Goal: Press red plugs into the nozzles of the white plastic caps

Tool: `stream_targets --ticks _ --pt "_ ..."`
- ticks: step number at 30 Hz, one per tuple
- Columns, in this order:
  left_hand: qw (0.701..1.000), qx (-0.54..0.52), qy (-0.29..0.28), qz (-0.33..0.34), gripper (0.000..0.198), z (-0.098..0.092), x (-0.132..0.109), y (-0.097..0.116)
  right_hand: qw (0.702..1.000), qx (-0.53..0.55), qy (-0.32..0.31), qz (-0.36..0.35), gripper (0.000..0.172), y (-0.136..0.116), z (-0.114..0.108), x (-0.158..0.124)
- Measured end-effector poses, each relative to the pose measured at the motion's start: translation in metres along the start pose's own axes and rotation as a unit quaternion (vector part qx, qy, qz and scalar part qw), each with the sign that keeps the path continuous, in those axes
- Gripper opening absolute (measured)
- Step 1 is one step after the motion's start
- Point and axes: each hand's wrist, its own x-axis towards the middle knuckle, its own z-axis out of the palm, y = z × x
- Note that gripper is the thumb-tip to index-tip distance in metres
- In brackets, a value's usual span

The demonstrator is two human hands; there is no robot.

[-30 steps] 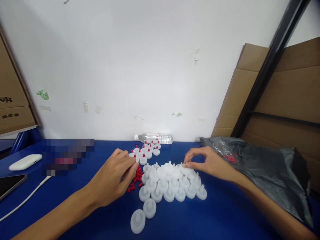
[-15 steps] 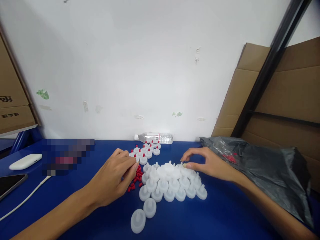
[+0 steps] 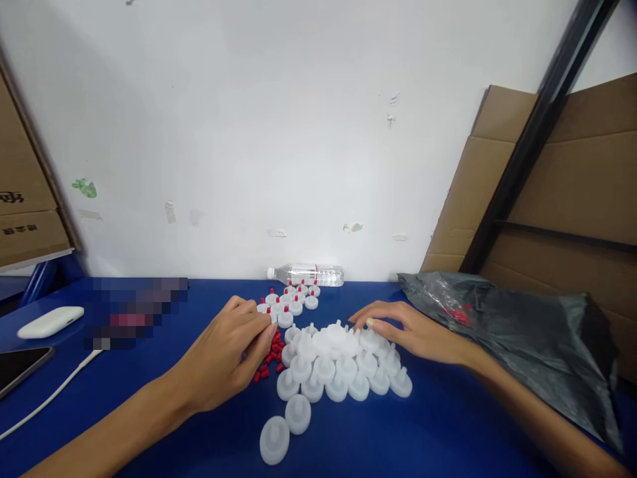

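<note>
- The left hand [image 3: 223,355] is drawn in, thumb and fingertips close together beside the small red tips [image 3: 271,358]; whether it pinches one I cannot tell
- The right hand [image 3: 418,332] reaches over the far right of the heap, thumb and fingers moderately spread, with nothing seen gripped between them
- The white caps [image 3: 347,367] lie heaped on the blue table [image 3: 448,425] between the hands, most with spouts up; two loose caps [image 3: 275,440] sit at the near end
- Beyond the left hand stand the red-tipped caps [image 3: 285,318], near the lying bottle [image 3: 328,275]
- Picking from the heap looks best done from its top or edge, so the stacked caps do not slide
- A light pinch on the rim should suit, keeping the spout upright and unobstructed
- Red pieces this small call for fingertips alone, one at a time, clear of the finished-looking group behind
</note>
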Motion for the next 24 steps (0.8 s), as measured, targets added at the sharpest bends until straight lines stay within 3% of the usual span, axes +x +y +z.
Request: stream_targets --ticks 18,24 --pt "1.0 0.004 -0.001 -0.009 0.034 0.001 0.001 0.0 1.0 0.017 0.01 0.006 0.04 -0.003 0.0 -0.001" --pt "1.0 0.008 -0.009 -0.004 0.033 0.001 -0.001 -0.001 0.969 0.148 0.183 0.073 0.061 0.018 0.019 0.007"
